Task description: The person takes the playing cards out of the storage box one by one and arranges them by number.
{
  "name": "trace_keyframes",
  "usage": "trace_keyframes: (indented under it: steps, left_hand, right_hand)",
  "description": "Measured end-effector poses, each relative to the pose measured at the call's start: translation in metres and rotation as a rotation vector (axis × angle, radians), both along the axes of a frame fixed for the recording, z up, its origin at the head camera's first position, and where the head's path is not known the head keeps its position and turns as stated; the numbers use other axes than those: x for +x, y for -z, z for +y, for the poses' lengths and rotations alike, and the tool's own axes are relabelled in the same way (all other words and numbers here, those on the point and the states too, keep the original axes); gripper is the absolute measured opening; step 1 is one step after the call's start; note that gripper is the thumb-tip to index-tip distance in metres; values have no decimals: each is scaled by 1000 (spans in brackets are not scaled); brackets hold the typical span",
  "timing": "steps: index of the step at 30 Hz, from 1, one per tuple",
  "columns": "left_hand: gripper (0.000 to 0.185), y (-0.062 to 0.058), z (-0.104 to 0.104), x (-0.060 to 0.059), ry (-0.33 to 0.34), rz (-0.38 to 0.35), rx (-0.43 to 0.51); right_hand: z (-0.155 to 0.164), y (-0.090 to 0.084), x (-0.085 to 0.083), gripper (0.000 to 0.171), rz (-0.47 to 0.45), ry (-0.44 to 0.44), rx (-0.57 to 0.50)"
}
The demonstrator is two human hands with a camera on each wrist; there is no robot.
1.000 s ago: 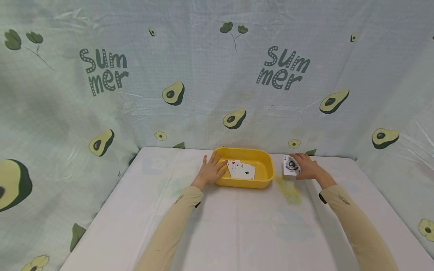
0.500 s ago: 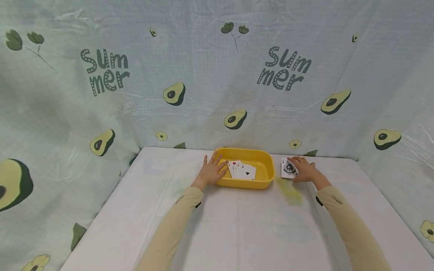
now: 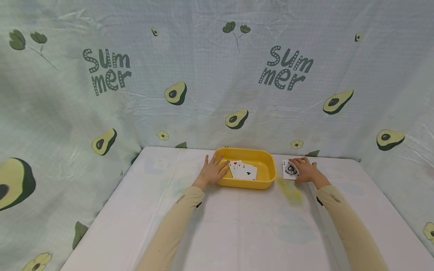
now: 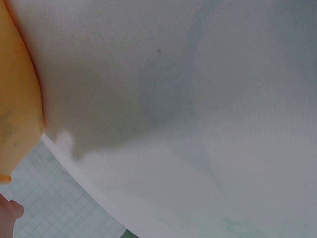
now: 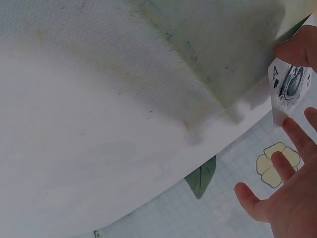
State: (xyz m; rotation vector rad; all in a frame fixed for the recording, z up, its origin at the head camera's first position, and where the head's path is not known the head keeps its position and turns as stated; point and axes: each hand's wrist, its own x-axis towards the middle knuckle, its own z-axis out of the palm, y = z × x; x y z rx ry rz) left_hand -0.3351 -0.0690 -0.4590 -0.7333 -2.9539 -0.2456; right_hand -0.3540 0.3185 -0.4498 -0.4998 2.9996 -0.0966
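A yellow plastic tray (image 3: 268, 169) lies at the back of the table, with a few playing cards (image 3: 243, 171) face up inside. My left hand (image 3: 210, 172) rests on the tray's left rim, fingers spread. In the left wrist view only a fingertip (image 4: 12, 210) shows near the tray's wall (image 4: 20, 99). To the right of the tray, my right hand (image 3: 306, 171) pinches an ace of spades card (image 3: 289, 169). The right wrist view shows that card (image 5: 292, 87) between the thumb and a fingertip, the other fingers spread apart.
A white cloth covers the table (image 3: 237, 226), with a yellow stain (image 3: 290, 192) in front of the right hand. Behind it hangs a printed curtain (image 3: 203, 124) with avocados and lettering, close to the table's back edge.
My right hand has shifted slightly left with the ace of spades card, nearer the tray. The left hand stays on the tray rim, and the cards in the tray have not moved.
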Motion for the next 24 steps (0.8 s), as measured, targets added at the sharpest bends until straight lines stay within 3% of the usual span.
trace_keyframes:
  steps: [24]
  left_hand:
    - [44,0,0,1,-4,4,-17]
  right_hand:
    - [-1,-1,-2,84,-14,47,5]
